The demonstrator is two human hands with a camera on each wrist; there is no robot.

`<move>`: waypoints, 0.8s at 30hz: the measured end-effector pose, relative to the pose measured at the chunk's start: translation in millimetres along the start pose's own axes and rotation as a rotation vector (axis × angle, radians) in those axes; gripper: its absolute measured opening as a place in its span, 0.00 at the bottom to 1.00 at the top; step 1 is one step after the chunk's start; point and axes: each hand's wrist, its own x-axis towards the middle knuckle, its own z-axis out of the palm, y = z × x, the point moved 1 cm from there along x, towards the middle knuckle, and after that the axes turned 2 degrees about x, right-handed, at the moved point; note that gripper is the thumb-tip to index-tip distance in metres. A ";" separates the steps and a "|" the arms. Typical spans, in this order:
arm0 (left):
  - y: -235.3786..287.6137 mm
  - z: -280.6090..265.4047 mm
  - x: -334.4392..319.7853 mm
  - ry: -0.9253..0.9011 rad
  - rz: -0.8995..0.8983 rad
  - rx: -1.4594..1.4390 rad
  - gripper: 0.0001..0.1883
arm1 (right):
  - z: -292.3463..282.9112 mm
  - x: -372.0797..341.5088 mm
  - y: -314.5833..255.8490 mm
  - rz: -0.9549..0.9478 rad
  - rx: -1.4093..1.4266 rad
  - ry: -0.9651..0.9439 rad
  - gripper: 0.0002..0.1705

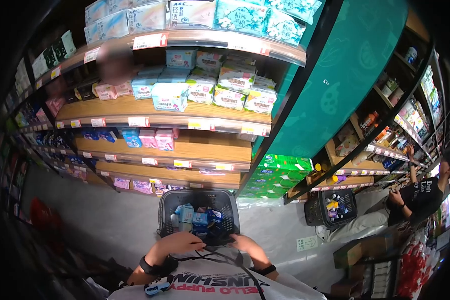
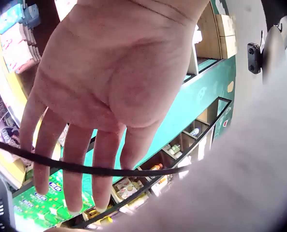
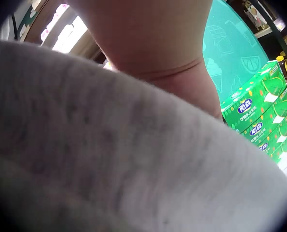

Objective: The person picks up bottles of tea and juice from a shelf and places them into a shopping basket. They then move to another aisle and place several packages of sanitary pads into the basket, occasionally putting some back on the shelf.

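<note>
A dark basket [image 1: 164,205] with blue and dark packages [image 1: 200,218] inside is in front of the person's body in the head view. Over its near edge lies the left hand [image 1: 181,242], fingers extended toward the right. The left wrist view shows that hand [image 2: 109,92] palm-on, its fingers straight and holding nothing, with a thin black cord [image 2: 109,171] crossing in front of them. At the basket's near right corner is the right hand [image 1: 246,245]; whether its fingers grip the rim is unclear. Grey cloth [image 3: 109,145] hides those fingers in the right wrist view, where only the wrist area shows.
Shelves [image 1: 175,118] of packaged goods stand ahead, beside a teal panel [image 1: 330,65] with green packs [image 1: 280,172] below it. On the right, another person [image 1: 415,200] in a black shirt is near a second basket [image 1: 312,212]. A red object [image 1: 45,215] is at left.
</note>
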 end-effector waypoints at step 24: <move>23.9 70.1 43.2 -0.301 0.259 -0.156 0.15 | 11.2 -6.0 54.8 -0.036 -0.214 -0.133 0.27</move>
